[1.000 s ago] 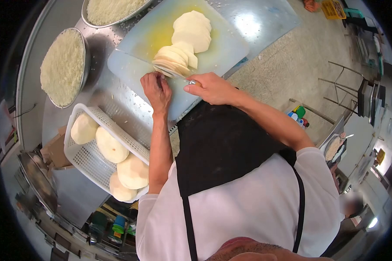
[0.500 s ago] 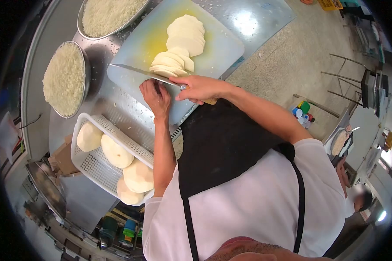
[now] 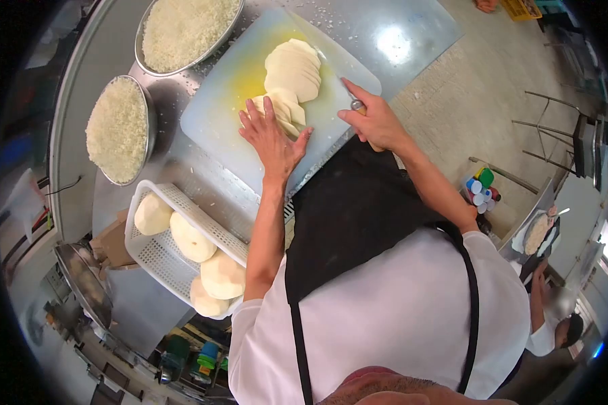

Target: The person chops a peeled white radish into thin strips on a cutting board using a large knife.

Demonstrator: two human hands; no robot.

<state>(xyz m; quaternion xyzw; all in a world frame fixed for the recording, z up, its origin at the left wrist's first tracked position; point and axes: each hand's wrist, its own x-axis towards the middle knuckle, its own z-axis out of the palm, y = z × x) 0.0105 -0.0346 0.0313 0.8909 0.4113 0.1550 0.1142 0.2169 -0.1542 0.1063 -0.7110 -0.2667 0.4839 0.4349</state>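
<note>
My left hand [image 3: 275, 143] lies with its fingers spread over the nearer group of pale vegetable slices [image 3: 285, 106], the fingertips on top of them. Farther up the cutting board [image 3: 213, 111] is a second overlapping stack of the same round slices [image 3: 294, 71]. At the board's right edge my right hand [image 3: 380, 123] is closed round the handle of a knife [image 3: 359, 106]. The blade is hard to make out against the pale board; it seems to point away from me, to the right of the slices.
Two metal bowls heaped with white chopped pieces [image 3: 186, 30] [image 3: 117, 128] stand left of the board on the steel table [image 3: 412, 27]. A white perforated basket [image 3: 157, 270] nearer me holds several peeled round vegetables [image 3: 194, 236]. Another person [image 3: 544, 324] is at the far right.
My left hand has moved forward from the board's near edge and spread onto the slices. My right hand has carried the knife rightward, away from the slices, turning the blade.
</note>
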